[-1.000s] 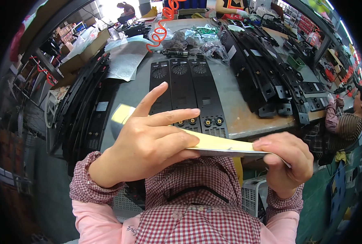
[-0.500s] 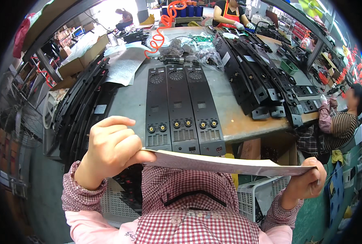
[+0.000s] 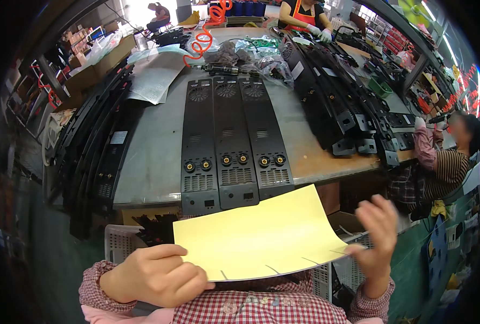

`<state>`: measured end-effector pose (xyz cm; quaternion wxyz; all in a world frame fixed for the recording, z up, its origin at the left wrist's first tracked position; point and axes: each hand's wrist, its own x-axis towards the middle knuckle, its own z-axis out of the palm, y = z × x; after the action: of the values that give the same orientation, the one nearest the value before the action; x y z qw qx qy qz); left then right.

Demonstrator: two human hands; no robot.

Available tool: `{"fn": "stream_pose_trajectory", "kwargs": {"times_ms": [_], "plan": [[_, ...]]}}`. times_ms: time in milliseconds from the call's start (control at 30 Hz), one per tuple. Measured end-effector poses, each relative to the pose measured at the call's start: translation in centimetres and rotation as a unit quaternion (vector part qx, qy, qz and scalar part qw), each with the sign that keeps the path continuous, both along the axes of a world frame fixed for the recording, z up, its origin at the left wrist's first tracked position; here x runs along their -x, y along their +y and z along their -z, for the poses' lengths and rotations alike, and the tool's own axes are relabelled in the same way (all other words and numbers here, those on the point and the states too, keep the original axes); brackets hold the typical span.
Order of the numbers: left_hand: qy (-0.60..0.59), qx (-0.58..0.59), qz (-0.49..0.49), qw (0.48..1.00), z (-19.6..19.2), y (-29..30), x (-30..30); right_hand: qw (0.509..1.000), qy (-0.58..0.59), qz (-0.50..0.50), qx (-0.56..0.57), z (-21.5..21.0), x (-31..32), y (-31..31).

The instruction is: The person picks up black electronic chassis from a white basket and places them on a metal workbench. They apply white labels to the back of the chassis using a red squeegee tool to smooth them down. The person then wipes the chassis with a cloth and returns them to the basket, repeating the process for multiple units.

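Close to the body, above a red-checked shirt, a yellow sheet (image 3: 261,237) is held out nearly flat, its long axis running from lower left to upper right, the far corner pointing toward the workbench. The left hand (image 3: 156,275) is curled closed on the sheet's near left corner, fingers folded under and thumb across the top. The right hand (image 3: 377,237) touches the sheet's right edge with its fingers spread wide and upright, blurred; whether it actually pinches the paper cannot be told. Short slits mark the sheet's near edge.

Below the sheet stands a white slatted crate (image 3: 122,243) with dark parts in it, too hidden to name. Another white basket (image 3: 342,270) shows by the right wrist, its contents unseen.

Beyond, on the grey workbench (image 3: 153,162), three long black panels (image 3: 232,140) lie side by side, long axes pointing away, brass-coloured knobs near their close ends. More black panels are stacked at the left and right. Farther off lie clear bags of parts (image 3: 261,54) and an orange coiled hose (image 3: 205,35). A seated person in a striped top (image 3: 445,162) works at the right.
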<state>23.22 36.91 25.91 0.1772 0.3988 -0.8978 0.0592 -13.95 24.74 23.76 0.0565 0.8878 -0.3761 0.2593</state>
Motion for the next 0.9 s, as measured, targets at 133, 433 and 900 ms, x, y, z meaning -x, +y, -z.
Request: {"fn": "stream_pose_trajectory", "kwargs": {"times_ms": [133, 433, 900], "plan": [[0.050, -0.036, 0.043, 0.997, 1.0, -0.7, 0.3, 0.948, 0.089, -0.233, -0.201, 0.0, -7.2, 0.9], [0.430, -0.343, -0.106, 0.829, 3.2, -4.0, -4.6, 0.853, 0.127, -0.226, -0.454, -0.1, -9.7, -4.3], [0.695, -0.466, -0.228, 0.498, 10.6, -12.4, -9.8, 0.879, -0.092, -0.197, -0.424, 7.4, -26.5, -12.3]]}}
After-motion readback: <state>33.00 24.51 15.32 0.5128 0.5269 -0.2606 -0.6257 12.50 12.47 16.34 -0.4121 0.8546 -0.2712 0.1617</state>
